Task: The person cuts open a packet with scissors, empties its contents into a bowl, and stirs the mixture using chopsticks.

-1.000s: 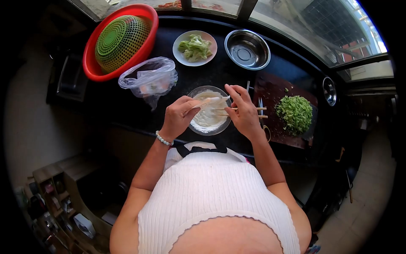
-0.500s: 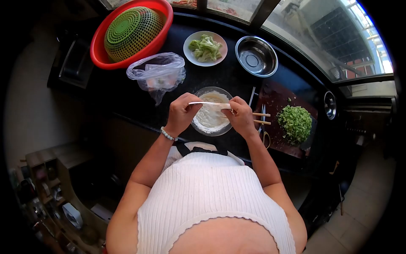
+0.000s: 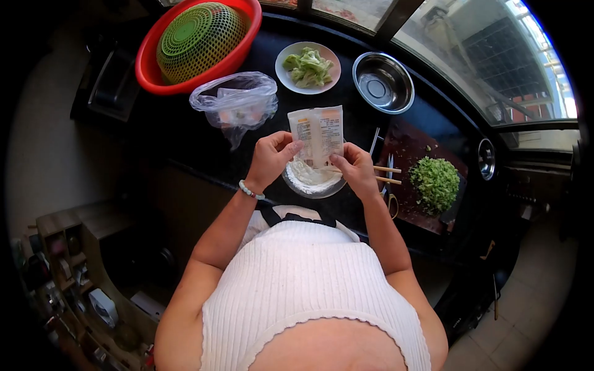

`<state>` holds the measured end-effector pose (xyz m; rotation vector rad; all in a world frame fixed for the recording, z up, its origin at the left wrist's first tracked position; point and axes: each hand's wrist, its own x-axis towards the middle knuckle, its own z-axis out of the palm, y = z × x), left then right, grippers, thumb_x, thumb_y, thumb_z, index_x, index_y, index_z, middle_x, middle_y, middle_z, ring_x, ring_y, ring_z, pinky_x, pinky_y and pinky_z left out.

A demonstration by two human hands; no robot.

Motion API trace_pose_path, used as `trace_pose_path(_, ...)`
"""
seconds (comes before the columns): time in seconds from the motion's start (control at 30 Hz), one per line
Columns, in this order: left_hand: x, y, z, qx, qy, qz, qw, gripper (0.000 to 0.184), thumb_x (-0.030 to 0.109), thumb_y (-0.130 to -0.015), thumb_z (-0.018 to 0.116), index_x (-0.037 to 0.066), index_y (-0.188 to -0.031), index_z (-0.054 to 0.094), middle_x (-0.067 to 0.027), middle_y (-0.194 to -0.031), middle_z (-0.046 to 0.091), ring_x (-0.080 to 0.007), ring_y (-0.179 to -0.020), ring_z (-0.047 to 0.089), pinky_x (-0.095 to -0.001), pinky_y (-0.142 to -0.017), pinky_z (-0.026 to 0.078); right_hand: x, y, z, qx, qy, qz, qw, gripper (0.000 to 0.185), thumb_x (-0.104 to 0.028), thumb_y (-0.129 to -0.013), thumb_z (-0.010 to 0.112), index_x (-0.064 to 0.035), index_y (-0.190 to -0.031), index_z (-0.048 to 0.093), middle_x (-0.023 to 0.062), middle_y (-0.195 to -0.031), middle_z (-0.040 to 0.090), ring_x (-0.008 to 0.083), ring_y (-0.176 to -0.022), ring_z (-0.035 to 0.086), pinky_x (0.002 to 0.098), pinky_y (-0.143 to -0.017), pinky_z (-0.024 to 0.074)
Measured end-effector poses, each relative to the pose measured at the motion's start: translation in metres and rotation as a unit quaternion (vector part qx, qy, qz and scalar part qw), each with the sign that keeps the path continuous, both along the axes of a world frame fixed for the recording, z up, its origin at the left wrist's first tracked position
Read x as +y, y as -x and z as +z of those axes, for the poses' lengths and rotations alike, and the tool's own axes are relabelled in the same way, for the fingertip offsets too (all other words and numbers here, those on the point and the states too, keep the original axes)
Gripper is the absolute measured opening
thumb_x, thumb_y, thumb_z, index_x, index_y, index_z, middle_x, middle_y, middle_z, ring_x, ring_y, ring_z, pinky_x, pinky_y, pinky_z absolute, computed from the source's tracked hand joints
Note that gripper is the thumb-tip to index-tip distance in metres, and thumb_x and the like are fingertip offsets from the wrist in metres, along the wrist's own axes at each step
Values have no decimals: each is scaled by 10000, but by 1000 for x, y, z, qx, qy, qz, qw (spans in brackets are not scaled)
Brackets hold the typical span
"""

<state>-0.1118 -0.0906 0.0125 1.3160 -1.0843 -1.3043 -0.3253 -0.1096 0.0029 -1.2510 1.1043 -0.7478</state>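
A small printed packet [image 3: 316, 135] is held up flat over a bowl, its text side facing me. My left hand [image 3: 272, 157] pinches its lower left edge between thumb and fingers. On the opposite edge, my right hand [image 3: 355, 168] grips it the same way. Below the packet, the clear bowl [image 3: 315, 193] contains white flour [image 3: 309, 177]; the packet and my hands cover its far part. Just right of my right hand, a pair of chopsticks [image 3: 388, 175] sticks out, with scissors [image 3: 391, 196] lying close by.
Chopped greens [image 3: 435, 183] lie on a dark red cutting board [image 3: 399, 145] at the right. Behind are a steel bowl [image 3: 383, 82], a plate [image 3: 307, 89] of leafy pieces, a plastic bag [image 3: 238, 111], and a red basin [image 3: 146, 62] with a green colander [image 3: 199, 42].
The packet, earlier seen nearly edge-on between both hands, is now tilted up so its printed face shows. My left hand has turned and shifted slightly down; the view has moved a little.
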Motion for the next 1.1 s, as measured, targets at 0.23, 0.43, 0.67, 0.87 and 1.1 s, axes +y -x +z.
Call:
trace_pose_path(0.23,8,-4,14,77,-72,18,994,151,88,-851,636,-44,-922,651,-31,-711,639,-35,-528,522,-164,-451,390,31,18,32,67,-41,-30,996,205,-118,-878,609,0,-1045,628,48,-834,650,73,-623,527,199,-579,447)
trace_pose_path(0.43,19,-10,28,100,-81,22,991,150,84,-849,638,-35,-939,643,-48,-739,649,-37,-515,523,-150,-428,371,55,25,51,90,-1,7,996,158,-132,-874,627,-5,-967,640,65,-784,649,93,-634,573,201,-566,452)
trace_pose_path(0.67,29,-8,38,124,-47,37,990,153,72,-850,624,-39,-955,623,-61,-830,655,-66,-671,576,-191,-600,463,14,-39,73,271,370,-16,889,358,-241,-734,759,-49,-930,529,114,-881,536,239,-817,555,324,-655,467)
trace_pose_path(0.87,36,-9,31,250,-50,63,965,250,19,-815,558,-45,-1057,564,-72,-951,636,-91,-825,594,-239,-772,486,9,-65,68,259,354,29,898,341,-195,-703,756,-53,-899,516,124,-838,533,286,-782,544,382,-654,431)
trace_pose_path(1.1,40,-8,18,308,-59,53,948,345,-22,-765,530,-37,-1110,547,-90,-1002,632,-131,-896,618,-271,-800,508,16,-68,63,229,333,26,914,183,-81,-744,667,-32,-864,537,133,-761,562,291,-682,583,387,-604,456)
